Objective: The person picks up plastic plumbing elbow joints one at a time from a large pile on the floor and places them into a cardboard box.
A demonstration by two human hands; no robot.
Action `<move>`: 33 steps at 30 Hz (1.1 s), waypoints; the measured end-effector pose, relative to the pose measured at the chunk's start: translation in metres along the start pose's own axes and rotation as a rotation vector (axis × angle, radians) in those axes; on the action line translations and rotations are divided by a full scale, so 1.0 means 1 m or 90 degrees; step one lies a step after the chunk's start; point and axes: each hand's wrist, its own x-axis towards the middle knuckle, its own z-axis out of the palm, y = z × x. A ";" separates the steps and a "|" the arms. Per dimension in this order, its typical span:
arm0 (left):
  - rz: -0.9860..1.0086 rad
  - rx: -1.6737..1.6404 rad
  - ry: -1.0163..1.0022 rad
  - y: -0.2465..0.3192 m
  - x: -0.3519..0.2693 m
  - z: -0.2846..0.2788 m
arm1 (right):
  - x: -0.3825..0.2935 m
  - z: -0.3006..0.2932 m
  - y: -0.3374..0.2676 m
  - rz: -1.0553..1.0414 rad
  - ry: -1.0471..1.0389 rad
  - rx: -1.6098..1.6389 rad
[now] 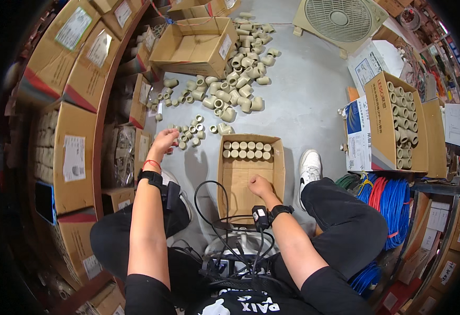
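Note:
A shallow cardboard box (280, 169) lies on the floor between my legs, with two rows of beige plastic pipe caps (249, 150) along its far end. Over the box, my right hand (260, 186) is loosely curled; whether it holds anything is hidden. My left hand (165, 141) hovers just left of small round beige fittings (192, 132) scattered on the floor. Its fingers are bent, and their grasp is not plain. Beyond them spreads a large heap of beige elbow pipe fittings (237, 86).
An open cardboard box (192, 65) stands beside the heap. Shelves with cartons (75, 157) line the left. On the right are a carton of stacked fittings (379, 130), coils of blue cable (395, 212) and a fan (338, 17). Black cables (196, 193) hang near the box.

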 end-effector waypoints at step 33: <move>0.071 0.381 -0.040 -0.014 0.080 0.091 | 0.018 0.014 0.024 0.009 -0.054 0.199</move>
